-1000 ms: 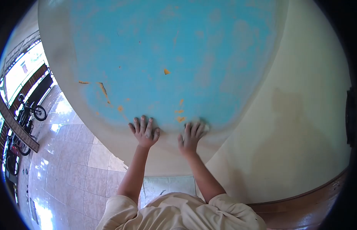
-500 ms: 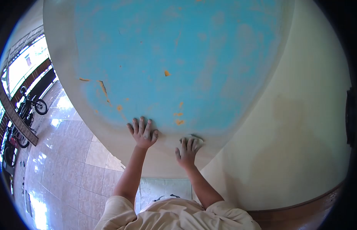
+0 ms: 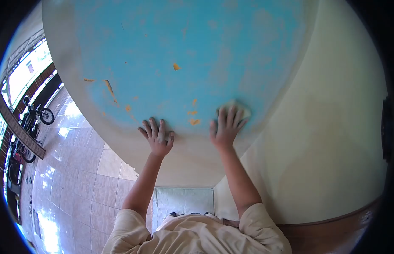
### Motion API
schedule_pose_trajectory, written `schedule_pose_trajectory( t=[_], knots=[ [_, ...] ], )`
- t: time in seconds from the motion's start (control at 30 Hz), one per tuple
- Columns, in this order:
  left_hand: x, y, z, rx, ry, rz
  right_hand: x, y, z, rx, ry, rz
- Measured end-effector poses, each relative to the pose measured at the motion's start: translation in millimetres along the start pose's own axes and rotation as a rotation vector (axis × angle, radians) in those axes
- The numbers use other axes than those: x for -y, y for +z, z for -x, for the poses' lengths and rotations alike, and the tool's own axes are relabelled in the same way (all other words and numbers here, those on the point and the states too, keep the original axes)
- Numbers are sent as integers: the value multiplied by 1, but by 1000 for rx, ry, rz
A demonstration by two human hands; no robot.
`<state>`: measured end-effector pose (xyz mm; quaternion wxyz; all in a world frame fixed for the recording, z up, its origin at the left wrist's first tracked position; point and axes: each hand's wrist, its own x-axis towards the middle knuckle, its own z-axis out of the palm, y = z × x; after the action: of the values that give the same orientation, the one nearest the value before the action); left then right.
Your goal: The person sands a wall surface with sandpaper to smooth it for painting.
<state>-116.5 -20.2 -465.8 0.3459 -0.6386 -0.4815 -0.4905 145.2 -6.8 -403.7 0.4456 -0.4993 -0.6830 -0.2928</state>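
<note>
A large curved surface (image 3: 184,42), blue with chipped orange spots and a pale border, fills the upper middle. My left hand (image 3: 156,137) lies on it near the lower edge of the blue, fingers spread and dusty, with nothing in it. To the right, my right hand (image 3: 228,125) presses a pale flat pad (image 3: 246,112) against the blue area. The pad shows past the fingertips, and the palm hides the rest of it. Both hands touch the surface.
A cream wall (image 3: 332,127) curves along the right above a brown strip (image 3: 328,233). Glossy floor tiles (image 3: 74,169) lie to the left, with a motorcycle (image 3: 31,116) beyond them. A pale padded block (image 3: 184,201) is close to my body.
My right hand has moved up and to the right with the pad, from the pale border onto the blue. My left hand has shifted slightly upward, and the view has shifted a little.
</note>
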Motion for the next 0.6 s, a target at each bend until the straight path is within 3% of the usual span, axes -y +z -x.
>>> schedule_pose_trajectory(
  t=[0.07,0.17,0.33,0.4,0.53,0.6],
  knots=[
    [-5,-8,-16,3,-18,33,-10,28,82,93,-37,79],
    [-2,-25,-75,55,50,-32,-2,12,68,154,97,-42],
    [-3,-58,-205,5,159,-90,-4,-74,-161,-202,88,-2],
    [-7,-70,-250,-25,169,-105,-1,-83,-188,-259,81,-1],
    [-8,-72,-283,-92,193,-166,29,-59,-154,-183,-68,-11],
    [3,-81,-294,-62,237,-202,30,-53,-144,-1,-371,5]
  ],
)
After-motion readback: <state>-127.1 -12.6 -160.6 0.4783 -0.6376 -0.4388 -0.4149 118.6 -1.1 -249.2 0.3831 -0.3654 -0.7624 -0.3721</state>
